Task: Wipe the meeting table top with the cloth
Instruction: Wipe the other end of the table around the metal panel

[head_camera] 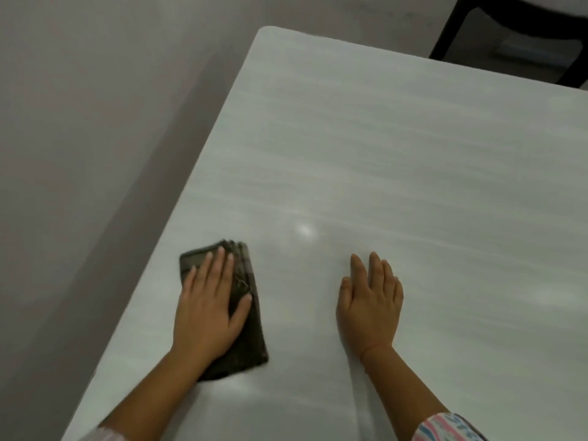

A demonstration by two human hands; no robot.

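The left hand (208, 308) lies flat, fingers straight and slightly spread, pressing the folded dark cloth (251, 332) near the table top (397, 154)'s left edge. Right of the cloth, the right hand (370, 305) rests palm-down, fingers extended, holding nothing. A dark chair (521, 36) stands beyond the far edge.

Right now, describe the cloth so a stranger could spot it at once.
Find the white meeting table and follow its left edge toward the person. A folded dark olive cloth lies flat there under the left hand. It is the only dark thing on the top; the right hand presses bare table.
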